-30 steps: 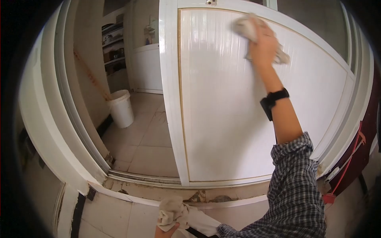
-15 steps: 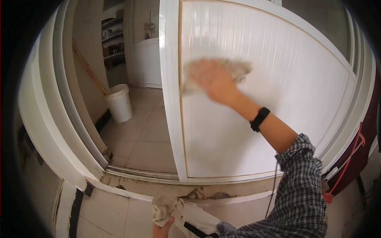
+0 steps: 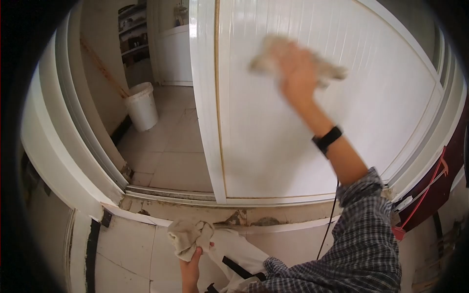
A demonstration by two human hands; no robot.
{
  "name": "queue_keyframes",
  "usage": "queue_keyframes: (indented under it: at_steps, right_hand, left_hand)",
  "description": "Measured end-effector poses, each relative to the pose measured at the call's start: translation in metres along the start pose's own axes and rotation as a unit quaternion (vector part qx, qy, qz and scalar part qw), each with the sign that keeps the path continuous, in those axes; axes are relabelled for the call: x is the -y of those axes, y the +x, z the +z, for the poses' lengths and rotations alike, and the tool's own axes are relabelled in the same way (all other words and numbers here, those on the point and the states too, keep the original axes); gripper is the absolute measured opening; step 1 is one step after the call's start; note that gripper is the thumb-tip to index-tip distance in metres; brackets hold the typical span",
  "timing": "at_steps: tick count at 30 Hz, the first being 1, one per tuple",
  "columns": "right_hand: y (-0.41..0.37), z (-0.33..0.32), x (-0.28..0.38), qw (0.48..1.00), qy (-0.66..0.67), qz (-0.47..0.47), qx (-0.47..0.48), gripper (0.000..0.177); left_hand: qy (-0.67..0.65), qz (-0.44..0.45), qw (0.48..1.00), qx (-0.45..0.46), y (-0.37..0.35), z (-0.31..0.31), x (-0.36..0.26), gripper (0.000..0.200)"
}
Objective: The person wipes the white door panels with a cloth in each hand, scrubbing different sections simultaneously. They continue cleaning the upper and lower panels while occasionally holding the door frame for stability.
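Note:
My right hand (image 3: pixel 298 68) presses a greyish cloth (image 3: pixel 269 54) flat against the white door panel (image 3: pixel 283 151); hand and cloth are blurred by motion. Parts of the cloth stick out on both sides of the hand. Low in the view, my left hand (image 3: pixel 191 267) grips a bunched beige cloth (image 3: pixel 188 238), its fingers wrapped round the lower edge. That second cloth is held above the tiled floor, away from the door.
Left of the panel, the doorway opens onto a room with a white bucket (image 3: pixel 142 108), a leaning wooden pole (image 3: pixel 103 67) and shelves (image 3: pixel 133 30). A worn sill (image 3: pixel 195 211) runs below the door. A red-handled tool (image 3: pixel 424 195) leans at the right.
My right hand has swept the cloth up and to the right across the panel. My left hand and its cloth have shifted slightly left and up. The camera view has tilted a little.

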State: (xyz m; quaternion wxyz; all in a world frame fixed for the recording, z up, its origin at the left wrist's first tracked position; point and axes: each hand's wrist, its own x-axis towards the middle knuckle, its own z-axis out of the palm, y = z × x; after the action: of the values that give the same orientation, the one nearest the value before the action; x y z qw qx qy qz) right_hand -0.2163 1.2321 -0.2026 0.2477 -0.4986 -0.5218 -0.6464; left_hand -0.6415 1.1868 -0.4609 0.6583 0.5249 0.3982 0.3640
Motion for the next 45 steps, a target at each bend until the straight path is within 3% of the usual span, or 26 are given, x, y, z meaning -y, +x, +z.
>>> queue_keyframes:
  at_steps: [1, 2, 5, 8, 11, 12, 13, 14, 15, 18, 19, 21, 23, 25, 27, 29, 32, 34, 36, 39, 42, 44, 45]
  right_hand:
    - [-0.028, 0.009, 0.023, 0.996, -0.011, -0.057, 0.067, 0.047]
    - [-0.056, 0.004, 0.05, 0.974, 0.022, -0.112, 0.194, 0.041]
    - [-0.16, 0.0, 0.105, 0.933, 0.193, -0.229, 0.201, 0.035]
    - [-0.204, 0.005, 0.106, 0.905, 0.168, -0.335, 0.201, 0.04]
    - [-0.106, -0.015, 0.073, 0.945, 0.237, -0.146, 0.174, 0.034]
    - [-0.073, -0.019, 0.056, 0.984, 0.083, -0.136, 0.084, 0.036]
    - [-0.052, -0.009, 0.04, 0.993, 0.117, -0.008, 0.033, 0.047]
    - [-0.03, -0.02, 0.026, 1.0, -0.005, -0.009, 0.022, 0.061]
    - [-0.018, -0.021, 0.021, 0.999, 0.028, 0.036, -0.028, 0.071]
    - [-0.045, -0.006, 0.051, 0.996, 0.033, 0.08, 0.001, 0.07]
    - [-0.075, 0.007, 0.07, 0.998, 0.001, 0.046, 0.033, 0.064]
    - [-0.145, 0.018, 0.118, 0.99, 0.118, -0.021, 0.08, 0.056]
    - [-0.212, 0.002, 0.16, 0.955, 0.161, -0.103, 0.227, 0.053]
    - [-0.278, -0.003, 0.182, 0.917, 0.121, -0.203, 0.32, 0.054]
    - [-0.311, -0.022, 0.197, 0.882, 0.19, -0.151, 0.404, 0.059]
    - [-0.314, -0.046, 0.222, 0.836, 0.302, 0.073, 0.452, 0.063]
    - [-0.265, -0.089, 0.261, 0.67, 0.477, 0.402, 0.403, 0.069]
    - [-0.232, -0.119, 0.282, 0.605, 0.544, 0.394, 0.428, 0.07]
    - [-0.208, -0.134, 0.303, 0.581, 0.621, 0.338, 0.404, 0.072]
    - [-0.185, -0.149, 0.316, 0.544, 0.689, 0.352, 0.324, 0.066]
    - [-0.198, -0.131, 0.303, 0.467, 0.77, 0.268, 0.341, 0.064]
    - [-0.211, -0.125, 0.29, 0.515, 0.696, 0.273, 0.419, 0.063]
    - [-0.207, -0.125, 0.283, 0.498, 0.69, 0.324, 0.413, 0.063]
  left_hand:
    - [0.003, 0.007, 1.0, -0.006, 0.002, -0.002, 0.003, 0.052]
    - [0.006, 0.014, 1.0, -0.011, 0.005, -0.003, 0.009, 0.053]
    - [-0.006, 0.01, 1.0, -0.023, 0.004, -0.002, 0.017, 0.053]
    - [-0.01, 0.018, 0.999, -0.031, 0.005, -0.001, 0.016, 0.053]
    - [0.013, 0.027, 0.999, -0.044, 0.008, -0.003, 0.019, 0.055]
    - [0.024, 0.026, 0.998, -0.049, 0.008, -0.004, 0.024, 0.055]
    - [0.007, 0.033, 0.998, -0.055, 0.008, -0.004, 0.028, 0.054]
    - [-0.01, 0.04, 0.997, -0.06, 0.009, -0.003, 0.031, 0.053]
    - [-0.026, 0.049, 0.996, -0.063, 0.013, -0.003, 0.036, 0.053]
    - [-0.114, 0.054, 0.985, -0.12, 0.026, -0.003, 0.058, 0.049]
    - [-0.123, 0.082, 0.984, -0.101, 0.028, -0.002, 0.057, 0.048]
    - [-0.143, 0.136, 0.978, -0.063, 0.031, 0.003, 0.056, 0.047]
    - [-0.088, 0.105, 0.989, -0.059, 0.034, 0.0, 0.054, 0.048]
    - [-0.07, 0.092, 0.991, -0.07, 0.032, 0.0, 0.052, 0.049]
    - [-0.09, 0.101, 0.986, -0.092, 0.031, 0.005, 0.048, 0.05]
    - [-0.133, 0.107, 0.981, -0.092, 0.039, 0.004, 0.054, 0.05]
    - [-0.165, 0.147, 0.972, -0.079, 0.048, 0.019, 0.048, 0.05]
    - [-0.178, 0.157, 0.968, -0.081, 0.051, 0.028, 0.051, 0.051]
    - [-0.19, 0.143, 0.966, -0.099, 0.064, 0.03, 0.064, 0.053]
    - [-0.142, 0.189, 0.97, -0.065, 0.063, 0.039, 0.061, 0.052]
    - [-0.043, 0.156, 0.982, -0.097, 0.062, 0.032, 0.047, 0.051]
    - [-0.05, 0.148, 0.981, -0.116, 0.06, 0.037, 0.04, 0.051]
    - [-0.055, 0.144, 0.98, -0.127, 0.058, 0.042, 0.039, 0.051]
